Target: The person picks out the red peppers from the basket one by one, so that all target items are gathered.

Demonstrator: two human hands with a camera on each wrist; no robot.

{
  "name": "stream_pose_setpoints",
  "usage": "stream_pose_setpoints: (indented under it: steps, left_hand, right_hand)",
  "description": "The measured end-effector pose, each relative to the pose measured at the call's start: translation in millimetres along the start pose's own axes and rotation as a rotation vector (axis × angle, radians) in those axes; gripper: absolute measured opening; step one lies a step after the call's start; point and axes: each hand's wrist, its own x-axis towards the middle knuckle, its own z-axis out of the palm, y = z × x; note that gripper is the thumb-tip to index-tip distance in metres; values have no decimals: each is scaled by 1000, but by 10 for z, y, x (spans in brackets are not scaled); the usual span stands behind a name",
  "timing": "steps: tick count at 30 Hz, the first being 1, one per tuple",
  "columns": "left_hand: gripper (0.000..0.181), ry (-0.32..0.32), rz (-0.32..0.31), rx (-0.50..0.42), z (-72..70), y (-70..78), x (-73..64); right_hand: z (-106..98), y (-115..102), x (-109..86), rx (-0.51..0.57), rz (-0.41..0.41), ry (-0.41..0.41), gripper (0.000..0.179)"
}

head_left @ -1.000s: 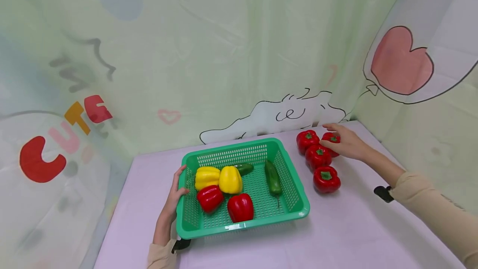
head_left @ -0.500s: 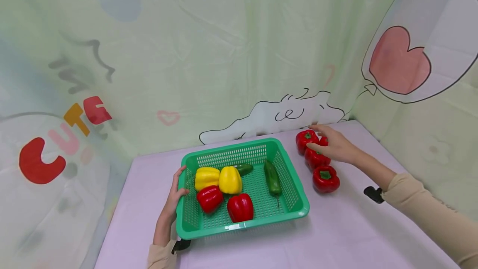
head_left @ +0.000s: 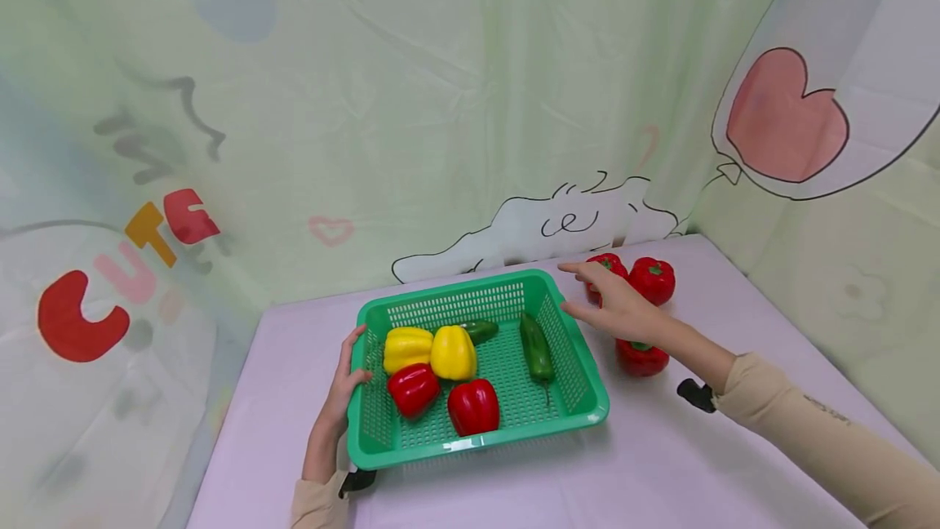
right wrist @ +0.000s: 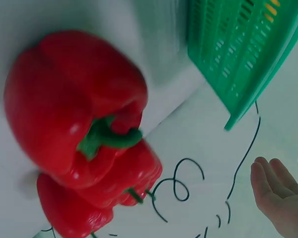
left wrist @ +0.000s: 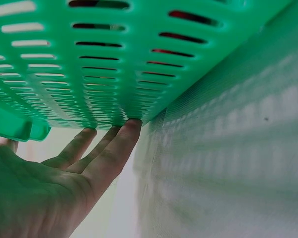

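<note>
A green plastic basket (head_left: 488, 441) holds two yellow bell peppers (head_left: 453, 353), two red bell peppers (head_left: 473, 408) and two long green peppers (head_left: 537, 349). My left hand (head_left: 342, 388) grips its left side, thumb at the rim; in the left wrist view the fingers (left wrist: 111, 151) press on the slotted outer wall. My right hand (head_left: 615, 304), empty with fingers extended, hovers by the basket's right rim. Behind and below it, red bell peppers (head_left: 652, 280) sit on the table, partly hidden by that hand; a red bell pepper (right wrist: 74, 99) looms large in the right wrist view.
A pale lilac cloth covers the table (head_left: 543, 488). Behind it hangs a light green printed curtain (head_left: 441, 145), which also runs along both sides. The table's back edge lies just beyond the red peppers.
My right hand has moved left, from over the far right red pepper to beside the basket's right rim, uncovering that pepper. The left hand and basket have stayed put.
</note>
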Motion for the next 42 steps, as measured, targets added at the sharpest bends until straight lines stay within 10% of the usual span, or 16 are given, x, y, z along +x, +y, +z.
stream_pose_setpoints:
  steps: [42]
  left_hand:
    - [79,-2,0,-3,-13,-12,0]
  right_hand:
    - [1194,-745,18,171,-77,-477,63]
